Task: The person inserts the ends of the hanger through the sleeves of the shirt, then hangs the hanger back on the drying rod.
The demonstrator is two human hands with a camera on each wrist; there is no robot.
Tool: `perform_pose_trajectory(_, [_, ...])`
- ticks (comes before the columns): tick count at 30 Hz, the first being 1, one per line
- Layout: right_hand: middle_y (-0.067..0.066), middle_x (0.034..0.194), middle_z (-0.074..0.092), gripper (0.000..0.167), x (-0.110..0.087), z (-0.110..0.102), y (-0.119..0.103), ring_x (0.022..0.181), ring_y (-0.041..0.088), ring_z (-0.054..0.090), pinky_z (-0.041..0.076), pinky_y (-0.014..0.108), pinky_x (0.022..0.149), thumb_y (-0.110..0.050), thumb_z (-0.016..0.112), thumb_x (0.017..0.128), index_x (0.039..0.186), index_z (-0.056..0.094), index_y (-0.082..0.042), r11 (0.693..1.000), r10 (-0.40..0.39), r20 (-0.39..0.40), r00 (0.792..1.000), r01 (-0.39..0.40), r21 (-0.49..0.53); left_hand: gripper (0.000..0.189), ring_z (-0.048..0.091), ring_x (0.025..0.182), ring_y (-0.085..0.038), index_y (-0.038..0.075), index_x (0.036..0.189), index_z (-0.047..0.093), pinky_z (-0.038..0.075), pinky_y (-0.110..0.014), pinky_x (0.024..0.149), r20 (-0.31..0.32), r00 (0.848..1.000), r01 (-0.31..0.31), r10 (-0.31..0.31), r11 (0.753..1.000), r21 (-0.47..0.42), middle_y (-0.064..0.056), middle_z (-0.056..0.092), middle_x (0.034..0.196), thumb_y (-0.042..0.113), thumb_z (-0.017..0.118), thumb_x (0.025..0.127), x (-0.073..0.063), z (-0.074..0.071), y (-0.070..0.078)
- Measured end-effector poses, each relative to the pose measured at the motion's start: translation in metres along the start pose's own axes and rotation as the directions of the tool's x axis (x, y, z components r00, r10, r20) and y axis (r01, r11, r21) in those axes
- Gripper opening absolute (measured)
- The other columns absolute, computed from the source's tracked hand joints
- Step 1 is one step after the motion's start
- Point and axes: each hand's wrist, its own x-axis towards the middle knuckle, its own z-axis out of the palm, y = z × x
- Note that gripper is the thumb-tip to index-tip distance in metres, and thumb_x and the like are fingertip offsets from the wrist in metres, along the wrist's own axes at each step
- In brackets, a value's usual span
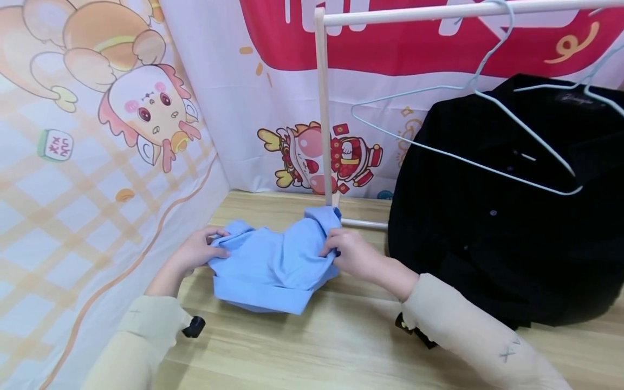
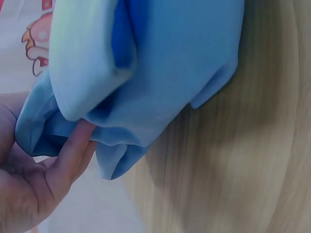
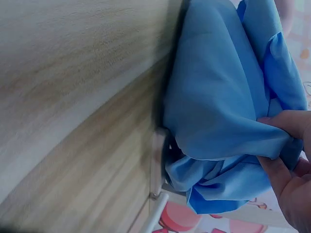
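Note:
A bunched light-blue cloth garment [image 1: 273, 260] is held up just over the wooden table, between both hands; its exact kind cannot be told. My left hand [image 1: 197, 250] pinches its left end, and in the left wrist view the fingers [image 2: 73, 150] reach into a fold. At the other end my right hand [image 1: 353, 252] grips a gathered edge. The right wrist view shows that edge pinched between thumb and fingers [image 3: 277, 172], with loose folds hanging beside them.
A wooden rack [image 1: 323, 108] stands behind the cloth. From its top bar hangs a bare light-blue wire hanger [image 1: 439, 149]. Black shirts [image 1: 487, 227] fill the right side. A printed cloth wall [image 1: 97, 179] borders the wooden tabletop [image 1: 302, 352] on the left.

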Motion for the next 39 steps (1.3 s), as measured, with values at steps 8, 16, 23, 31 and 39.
perform_pose_trajectory(8, [0.002, 0.094, 0.067, 0.029, -0.031, -0.023, -0.002, 0.085, 0.017, 0.062, 0.052, 0.022, 0.068, 0.019, 0.068, 0.082, 0.09, 0.08, -0.006, 1.0, 0.021, -0.015, 1.0, -0.021, -0.01, 0.045, 0.063, 0.093, -0.026, -0.007, 0.128, 0.053, 0.06, -0.036, 0.07, 0.076, 0.996, -0.03, 0.034, 0.998, -0.055, -0.031, 0.055, 0.128, -0.001, 0.072, 0.088, 0.002, 0.018, 0.014])
perform_pose_trajectory(16, [-0.002, 0.095, 0.068, 0.03, -0.067, -0.046, -0.007, 0.089, 0.015, 0.063, 0.057, 0.025, 0.074, 0.017, 0.074, 0.08, 0.092, 0.081, -0.009, 0.998, 0.06, -0.042, 0.997, -0.06, -0.006, 0.043, 0.064, 0.085, -0.021, -0.008, 0.127, 0.054, 0.06, -0.035, 0.068, 0.19, 0.978, -0.054, 0.082, 0.987, -0.149, -0.016, 0.061, 0.108, 0.0, 0.072, 0.089, 0.004, 0.036, 0.029])
perform_pose_trajectory(23, [-0.004, 0.097, 0.069, 0.034, -0.096, -0.063, -0.006, 0.087, 0.015, 0.061, 0.055, 0.024, 0.066, 0.02, 0.075, 0.077, 0.091, 0.08, -0.01, 0.996, 0.091, -0.095, 0.991, -0.089, 0.023, 0.041, 0.065, 0.085, -0.021, -0.006, 0.125, 0.055, 0.06, -0.035, 0.071, 0.239, 0.967, -0.043, 0.086, 0.983, -0.179, -0.016, 0.061, 0.11, 0.003, 0.074, 0.09, 0.007, 0.056, 0.043])
perform_pose_trajectory(31, [-0.011, 0.097, 0.067, 0.04, -0.134, -0.081, -0.005, 0.084, 0.006, 0.058, 0.053, 0.023, 0.064, 0.018, 0.077, 0.074, 0.09, 0.079, -0.019, 0.993, 0.12, -0.162, 0.979, -0.115, 0.039, 0.041, 0.068, 0.086, -0.022, -0.004, 0.125, 0.054, 0.061, -0.039, 0.075, 0.365, 0.927, 0.013, 0.082, 0.968, -0.252, -0.015, 0.062, 0.107, 0.005, 0.073, 0.09, 0.008, 0.08, 0.052])
perform_pose_trajectory(39, [-0.011, 0.099, 0.067, 0.041, -0.161, -0.085, 0.005, 0.086, 0.005, 0.058, 0.051, 0.023, 0.063, 0.014, 0.082, 0.075, 0.092, 0.078, -0.023, 0.989, 0.145, -0.147, 0.978, -0.138, 0.058, 0.04, 0.068, 0.086, -0.023, -0.002, 0.124, 0.054, 0.061, -0.043, 0.078, 0.432, 0.9, 0.057, 0.053, 0.97, -0.238, -0.016, 0.062, 0.108, 0.009, 0.074, 0.091, 0.007, 0.1, 0.056])
